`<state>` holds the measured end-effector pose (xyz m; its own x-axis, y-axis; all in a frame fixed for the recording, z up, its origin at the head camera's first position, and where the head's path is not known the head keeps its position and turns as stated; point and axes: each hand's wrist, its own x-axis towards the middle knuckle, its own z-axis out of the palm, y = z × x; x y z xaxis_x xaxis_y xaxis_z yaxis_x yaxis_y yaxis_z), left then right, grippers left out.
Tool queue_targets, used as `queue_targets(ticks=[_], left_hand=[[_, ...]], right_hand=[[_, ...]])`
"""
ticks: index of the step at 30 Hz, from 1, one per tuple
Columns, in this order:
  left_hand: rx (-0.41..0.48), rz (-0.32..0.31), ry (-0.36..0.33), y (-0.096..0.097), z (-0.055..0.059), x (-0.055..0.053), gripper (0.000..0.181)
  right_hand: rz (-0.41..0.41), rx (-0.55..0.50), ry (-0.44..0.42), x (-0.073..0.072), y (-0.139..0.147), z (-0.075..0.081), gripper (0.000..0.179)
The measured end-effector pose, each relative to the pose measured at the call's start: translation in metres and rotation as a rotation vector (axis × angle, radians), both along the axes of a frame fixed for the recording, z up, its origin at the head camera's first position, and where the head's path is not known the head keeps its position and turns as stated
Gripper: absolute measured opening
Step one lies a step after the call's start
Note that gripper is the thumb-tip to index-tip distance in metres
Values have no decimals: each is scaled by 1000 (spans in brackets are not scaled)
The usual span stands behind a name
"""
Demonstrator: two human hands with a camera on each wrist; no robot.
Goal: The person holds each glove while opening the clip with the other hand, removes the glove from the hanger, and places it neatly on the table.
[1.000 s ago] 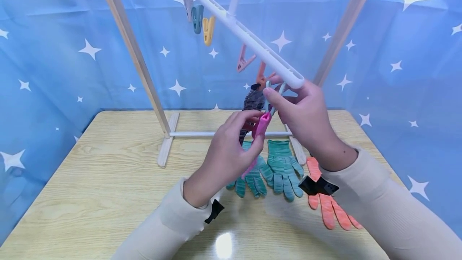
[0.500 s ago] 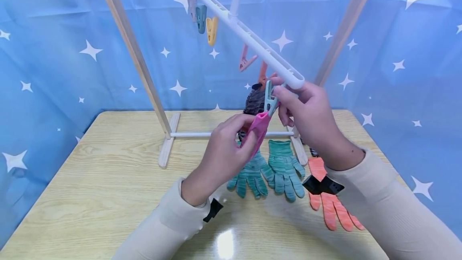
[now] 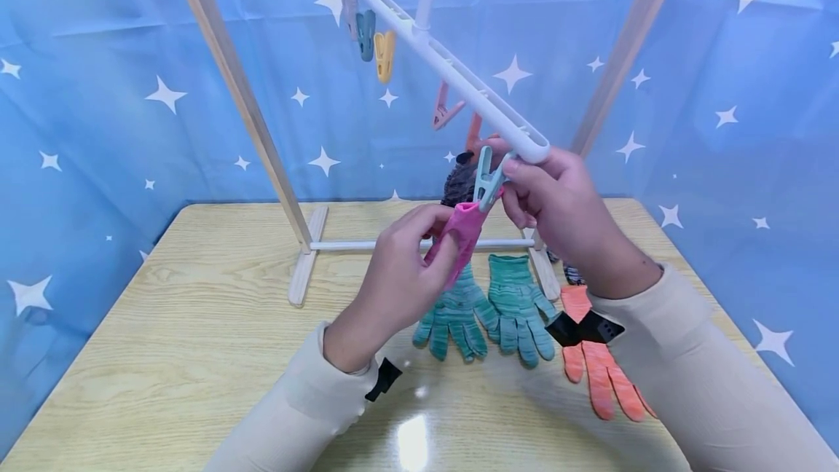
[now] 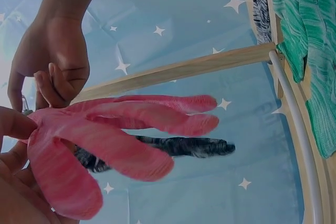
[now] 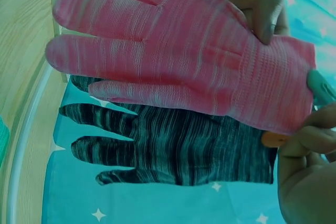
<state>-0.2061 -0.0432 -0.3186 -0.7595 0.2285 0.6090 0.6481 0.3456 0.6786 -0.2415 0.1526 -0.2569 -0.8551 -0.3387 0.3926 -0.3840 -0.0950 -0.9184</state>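
My left hand (image 3: 406,264) pinches a pink knit glove (image 3: 464,231) near its cuff; in the left wrist view the glove's fingers hang loose. A pale blue clothespin (image 3: 486,181) hangs below the near end of the white hanger (image 3: 452,64), its lower end at the glove's cuff. My right hand (image 3: 557,210) is at that clothespin, thumb on one leg, other fingers curled beside the cuff. Behind the pink glove hangs a black-and-grey striped glove (image 5: 178,142), held by an orange clothespin (image 3: 473,130) and partly hidden by my hands in the head view.
Pink (image 3: 446,108), yellow (image 3: 384,57), and dark teal (image 3: 365,35) clothespins hang along the bar. Two green gloves (image 3: 518,304) and an orange glove (image 3: 596,377) lie on the wooden table (image 3: 197,355). The stand's wooden posts (image 3: 236,93) rise on both sides.
The clothespin's legs, squeezed by my right hand a second ago, now show with only the thumb on one leg. The pink glove has turned its cuff and moved slightly left with my left hand.
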Motion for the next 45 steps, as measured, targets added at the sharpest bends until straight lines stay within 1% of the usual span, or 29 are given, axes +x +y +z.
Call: queue_targets(ticks=[3,9,16,23,26,30,37,45], left_hand=[[13,-8,-6,-1,1,-1,14],[26,-11,-15,-2,0,-1,16],[27,2,-9,-4,-1,-4,17],[8,29,-15,-6,-3,-8,15],[9,28,-17,-6,-4,-8,15],[22,11,-9,-6,-4,-8,15],[32,-7,31,-6,-3,-7,17],[75,-39,32,-5,0,-6,20]], right_hand=[[-9,1,-10,1,1,1,29],[-63,34,-15,5,2,2,25],[-105,102,-25,8,0,7,29],[-139,135,-28,12,-3,7,28],[-154,146,-22,12,-3,7,27],[-152,133,-24,13,-3,8,26],[-141,104,-28,12,-4,7,23],[-135,99,-8,11,-6,7,23]])
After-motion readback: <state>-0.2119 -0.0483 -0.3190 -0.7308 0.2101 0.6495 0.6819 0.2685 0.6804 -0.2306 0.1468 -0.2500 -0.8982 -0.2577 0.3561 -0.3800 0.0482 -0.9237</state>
